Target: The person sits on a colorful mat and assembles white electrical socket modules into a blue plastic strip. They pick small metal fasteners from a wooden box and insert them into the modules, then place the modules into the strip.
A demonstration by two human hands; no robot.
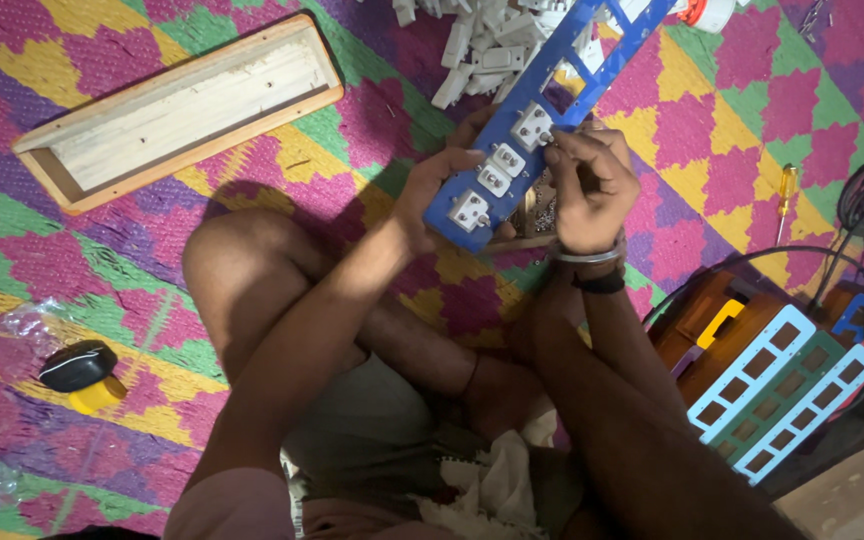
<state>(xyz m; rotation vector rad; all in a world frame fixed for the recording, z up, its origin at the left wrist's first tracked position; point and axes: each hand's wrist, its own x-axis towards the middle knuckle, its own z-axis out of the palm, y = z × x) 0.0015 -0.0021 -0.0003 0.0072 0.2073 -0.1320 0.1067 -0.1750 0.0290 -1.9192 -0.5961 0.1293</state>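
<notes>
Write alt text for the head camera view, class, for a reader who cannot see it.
A seated person's left hand holds a long blue plastic panel fitted with white sockets, while the right hand pinches at one socket. Around them on a colourful patterned mat lie a shallow wooden box and a heap of white plastic parts.

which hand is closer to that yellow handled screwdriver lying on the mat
Right. The right hand pinches at the blue switch plate, on the side toward the screwdriver, though apart from it. The left hand grips the plate's far edge, farther away.
</notes>
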